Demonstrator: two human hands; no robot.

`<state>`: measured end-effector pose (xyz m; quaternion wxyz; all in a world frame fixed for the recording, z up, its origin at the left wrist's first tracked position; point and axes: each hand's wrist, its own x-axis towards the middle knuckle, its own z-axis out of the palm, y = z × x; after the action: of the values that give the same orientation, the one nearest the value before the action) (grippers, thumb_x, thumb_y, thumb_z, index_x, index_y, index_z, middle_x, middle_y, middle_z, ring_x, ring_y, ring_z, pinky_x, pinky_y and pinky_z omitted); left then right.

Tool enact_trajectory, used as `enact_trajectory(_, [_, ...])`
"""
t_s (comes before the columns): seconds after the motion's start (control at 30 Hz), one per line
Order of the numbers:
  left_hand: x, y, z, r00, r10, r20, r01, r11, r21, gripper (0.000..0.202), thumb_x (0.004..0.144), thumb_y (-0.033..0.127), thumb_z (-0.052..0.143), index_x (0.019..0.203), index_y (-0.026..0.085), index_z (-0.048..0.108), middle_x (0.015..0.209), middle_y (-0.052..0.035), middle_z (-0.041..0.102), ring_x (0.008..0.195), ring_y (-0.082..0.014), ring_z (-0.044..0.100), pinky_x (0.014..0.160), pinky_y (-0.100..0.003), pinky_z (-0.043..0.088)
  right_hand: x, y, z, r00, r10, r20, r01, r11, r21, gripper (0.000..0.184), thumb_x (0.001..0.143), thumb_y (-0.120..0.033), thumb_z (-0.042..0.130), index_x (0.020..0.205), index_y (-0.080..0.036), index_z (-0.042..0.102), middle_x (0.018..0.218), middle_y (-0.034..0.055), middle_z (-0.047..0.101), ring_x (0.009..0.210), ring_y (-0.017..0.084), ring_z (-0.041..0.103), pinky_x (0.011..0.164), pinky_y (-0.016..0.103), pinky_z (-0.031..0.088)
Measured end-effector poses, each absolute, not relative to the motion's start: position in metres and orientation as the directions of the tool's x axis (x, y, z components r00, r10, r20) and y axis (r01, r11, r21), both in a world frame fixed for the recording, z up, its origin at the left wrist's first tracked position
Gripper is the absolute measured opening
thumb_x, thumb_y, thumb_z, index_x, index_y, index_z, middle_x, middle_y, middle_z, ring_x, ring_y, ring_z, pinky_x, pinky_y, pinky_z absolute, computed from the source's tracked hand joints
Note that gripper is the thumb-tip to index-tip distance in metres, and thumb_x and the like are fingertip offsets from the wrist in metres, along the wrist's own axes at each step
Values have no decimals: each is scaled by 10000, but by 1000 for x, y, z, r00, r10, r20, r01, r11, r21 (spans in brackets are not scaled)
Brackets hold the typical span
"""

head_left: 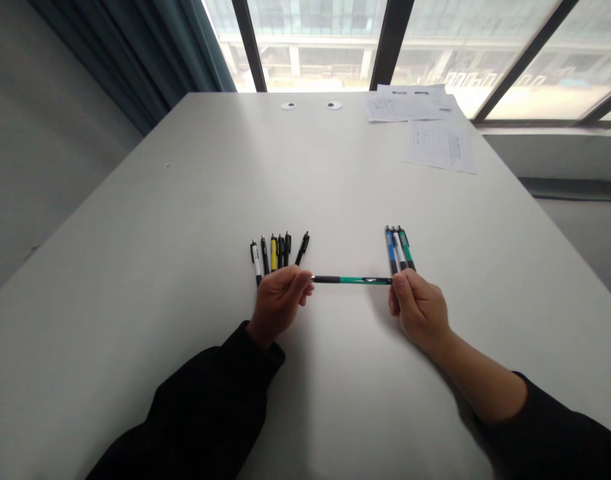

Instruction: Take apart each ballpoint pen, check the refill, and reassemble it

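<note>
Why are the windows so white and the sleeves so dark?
In the head view, daylight washes the windows pale, the black sleeves show little detail, the wide lens splays the table edges, and the green pen between the left hand and right hand looks sharp.

1. A pen (352,280) is held crosswise over the front middle of the desk (185,200), its ends pinched by the left hand (280,300) and right hand (418,307).
2. A row of six pens (278,253) lies just behind the left hand.
3. A row of three pens (399,248) lies just behind the right hand, well apart from the six.
4. Papers (438,143) lie at the far right; two discs (310,105) sit at the far edge, left of them.
5. A window (315,40) stands behind the desk.
</note>
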<state>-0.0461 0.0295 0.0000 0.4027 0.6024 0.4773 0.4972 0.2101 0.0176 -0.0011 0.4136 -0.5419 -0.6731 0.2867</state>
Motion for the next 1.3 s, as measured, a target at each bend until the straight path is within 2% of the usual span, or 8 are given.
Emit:
enact_trajectory(0.47, [-44,29,2,45,977,209,143,-214,966,492,981,518,526,694,144,664,569,-12,611,478,-91,542,500,-220,433,210,18,-2,-93,963,253,451,268,-852,479,1068,-373,389,632,-217,516,494,-18,532,445,110,500,489,243,392])
enact_trajectory(0.63, [-41,32,-3,92,990,109,-153,-94,984,361,921,487,650,921,134,728,680,-48,707,610,-138,636,612,-262,510,203,9,-1,-190,943,273,380,327,-865,434,1056,-308,413,646,-214,521,515,-22,529,451,105,500,500,238,392])
enact_trajectory(0.8, [-31,28,-2,232,972,-39,-429,139,893,291,860,410,748,960,146,673,892,-79,742,744,-141,674,717,-274,544,183,-7,5,-451,860,237,298,396,-869,353,1036,-272,426,705,-208,531,575,-22,541,488,102,489,516,230,388])
enact_trajectory(0.9, [-28,24,2,367,920,-140,-482,316,817,269,883,402,706,941,158,609,791,-33,681,669,-139,664,653,-267,536,178,-9,7,-637,746,192,270,450,-851,335,1010,-330,488,703,-205,540,589,-20,551,525,108,475,535,237,382])
enact_trajectory(0.97, [-28,22,3,453,872,-184,-446,401,800,253,906,402,660,934,164,579,686,16,594,530,-108,594,528,-228,473,179,-6,6,-643,749,160,244,398,-884,363,1013,-384,480,709,-200,550,591,-15,562,530,109,485,539,236,388])
enact_trajectory(1.1, [-30,20,5,607,760,-232,-196,426,883,283,950,435,565,962,153,587,602,57,471,422,-61,374,406,-187,264,183,0,-4,-390,920,25,128,82,-988,378,1004,-517,477,824,-198,567,580,-28,563,475,104,497,475,222,385])
enact_trajectory(1.2, [-28,19,8,655,727,-206,36,242,970,305,972,422,524,962,137,632,610,40,484,500,-78,389,474,-200,309,183,4,-9,-239,968,-75,12,-75,-997,370,937,-570,582,908,-202,570,600,-42,569,431,95,478,416,212,358])
enact_trajectory(1.3, [-25,19,12,678,715,-170,194,50,980,263,986,369,508,1017,152,655,659,6,602,564,-98,473,545,-211,379,183,5,-10,-199,975,-100,16,-99,-995,361,910,-544,640,840,-195,583,537,-49,548,413,91,451,402,207,337])
